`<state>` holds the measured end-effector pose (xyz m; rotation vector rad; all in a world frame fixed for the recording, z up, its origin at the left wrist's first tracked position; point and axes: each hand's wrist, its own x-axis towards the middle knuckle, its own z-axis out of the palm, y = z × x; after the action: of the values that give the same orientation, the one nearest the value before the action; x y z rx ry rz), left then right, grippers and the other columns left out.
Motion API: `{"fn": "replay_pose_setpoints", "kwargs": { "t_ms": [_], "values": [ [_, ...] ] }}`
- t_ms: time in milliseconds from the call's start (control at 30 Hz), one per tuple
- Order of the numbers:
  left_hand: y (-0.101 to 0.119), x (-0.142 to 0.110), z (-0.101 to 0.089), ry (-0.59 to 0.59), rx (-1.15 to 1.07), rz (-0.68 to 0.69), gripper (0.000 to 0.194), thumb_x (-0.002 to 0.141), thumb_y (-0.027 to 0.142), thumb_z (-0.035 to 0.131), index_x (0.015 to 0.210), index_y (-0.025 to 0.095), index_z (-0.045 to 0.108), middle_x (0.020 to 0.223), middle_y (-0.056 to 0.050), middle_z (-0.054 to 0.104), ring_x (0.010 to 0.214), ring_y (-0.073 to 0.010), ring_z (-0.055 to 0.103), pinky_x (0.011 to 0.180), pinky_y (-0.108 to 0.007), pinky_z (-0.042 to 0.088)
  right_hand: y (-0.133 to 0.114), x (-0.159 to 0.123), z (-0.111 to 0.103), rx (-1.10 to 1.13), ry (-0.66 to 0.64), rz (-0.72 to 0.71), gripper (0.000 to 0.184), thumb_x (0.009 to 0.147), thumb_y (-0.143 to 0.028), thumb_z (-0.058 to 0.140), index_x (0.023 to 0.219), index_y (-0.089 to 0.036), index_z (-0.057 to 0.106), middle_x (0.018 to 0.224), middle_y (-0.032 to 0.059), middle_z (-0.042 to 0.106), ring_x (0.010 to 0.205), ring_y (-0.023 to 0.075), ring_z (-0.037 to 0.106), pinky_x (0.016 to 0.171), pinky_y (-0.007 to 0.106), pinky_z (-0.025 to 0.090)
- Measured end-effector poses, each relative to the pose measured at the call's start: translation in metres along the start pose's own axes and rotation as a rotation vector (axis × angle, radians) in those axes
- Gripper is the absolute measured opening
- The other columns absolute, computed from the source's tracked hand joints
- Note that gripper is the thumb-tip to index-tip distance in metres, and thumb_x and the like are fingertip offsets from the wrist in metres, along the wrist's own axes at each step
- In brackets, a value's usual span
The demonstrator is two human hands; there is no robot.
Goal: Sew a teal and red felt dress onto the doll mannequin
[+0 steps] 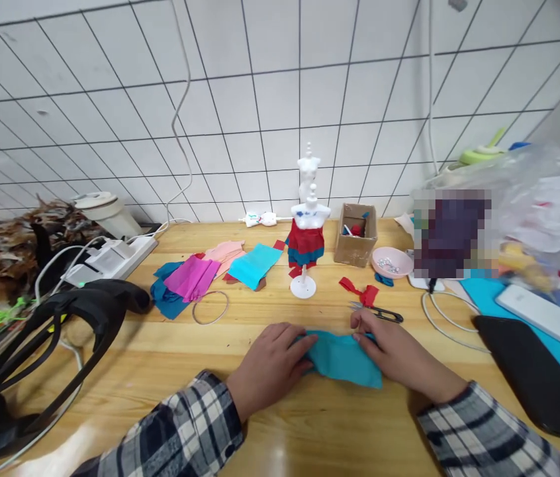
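A strip of teal crepe paper or fabric (344, 360) lies over the near part of the table between my hands. My left hand (275, 361) pinches its left end, thumb on top. At the upper right corner, the thumb and fingers of my right hand (384, 341) are closed on the same strip. Just beyond my right hand lie small black scissors (384, 314) and a red scrap (359, 291). Farther back, a small white mannequin (310, 215) stands upright on a round base, dressed in a red and blue skirt (306, 245).
Coloured sheets (193, 278) and a hoop (210, 308) lie left of the mannequin. A cardboard box (355, 242) and a pink dish of beads (392, 262) stand right of it. A black headset (106, 318) sits at left, a black phone (533, 377) at right.
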<state>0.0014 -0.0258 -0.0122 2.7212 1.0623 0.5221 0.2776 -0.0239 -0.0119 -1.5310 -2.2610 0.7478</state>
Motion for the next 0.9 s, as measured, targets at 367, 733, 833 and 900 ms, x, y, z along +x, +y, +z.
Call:
{"fn": "replay_pose_setpoints", "kwargs": {
  "t_ms": [367,733,833,900],
  "values": [
    [0.000,-0.002,-0.013,-0.095,0.064,0.003,0.028,0.095,0.040,0.048,0.113,0.032,0.068,0.126,-0.006,0.061,0.112,-0.0262,0.051,0.099,-0.051,0.029,-0.007,0.006,0.001,-0.204,0.185,-0.208,0.022,0.092,-0.024,0.048,0.095,-0.024,0.069,0.099,0.0065,0.063,0.097,0.0218,0.058,0.083,0.035,0.046],
    [-0.051,-0.022,-0.047,0.315,0.114,-0.125,0.022,0.090,0.033,0.056,0.100,0.021,0.072,0.097,-0.008,0.069,0.093,-0.0220,0.059,0.085,-0.039,0.045,-0.002,0.001,-0.006,-0.201,0.255,-0.129,0.026,0.093,-0.034,0.049,0.107,-0.024,0.068,0.105,0.0063,0.065,0.098,0.0215,0.059,0.084,0.035,0.047],
    [-0.050,-0.020,-0.042,0.170,0.097,0.093,0.027,0.094,0.030,0.051,0.115,0.025,0.067,0.109,-0.005,0.071,0.105,-0.0197,0.060,0.098,-0.037,0.044,0.022,-0.001,-0.020,-0.337,0.307,0.079,0.023,0.090,-0.034,0.051,0.100,-0.022,0.069,0.099,0.0074,0.066,0.094,0.0247,0.060,0.079,0.037,0.047],
    [-0.036,-0.014,-0.031,0.014,0.117,0.130,0.045,0.094,0.037,0.050,0.137,0.023,0.050,0.134,-0.007,0.060,0.128,-0.0231,0.048,0.109,-0.041,0.037,0.033,-0.001,-0.024,-0.382,0.255,0.153,0.023,0.088,-0.033,0.053,0.101,-0.021,0.068,0.100,0.0077,0.067,0.092,0.0250,0.061,0.075,0.036,0.046]
  ]
}}
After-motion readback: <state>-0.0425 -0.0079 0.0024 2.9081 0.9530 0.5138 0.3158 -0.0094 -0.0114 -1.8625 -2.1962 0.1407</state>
